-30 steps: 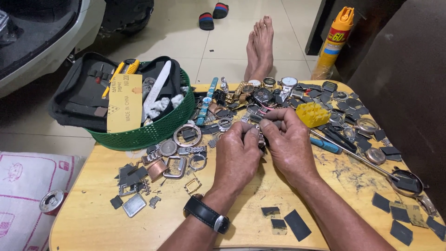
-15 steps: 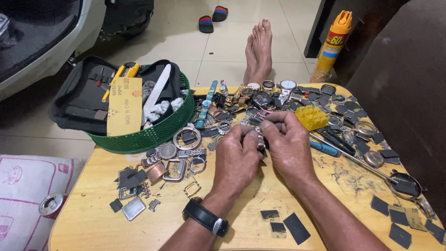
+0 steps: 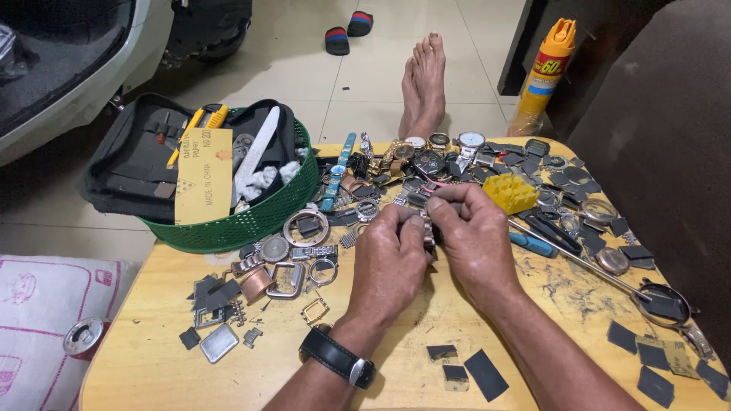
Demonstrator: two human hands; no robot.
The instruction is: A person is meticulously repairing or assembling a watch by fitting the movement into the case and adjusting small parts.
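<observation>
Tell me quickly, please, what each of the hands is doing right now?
Left hand: closed on the metal watch band.
Right hand: closed on the same band's other side.

Wooden table [image 3: 152,365]; watch parts [image 3: 426,164], green basket [image 3: 251,221] lie on it.

A low round yellow wooden table [image 3: 137,358] stands on a pale tiled floor [image 3: 365,84], with a dark brown upholstered seat [image 3: 670,152] at right, a white vehicle body [image 3: 68,99] far left, and striped sandals [image 3: 349,32] beyond.
</observation>
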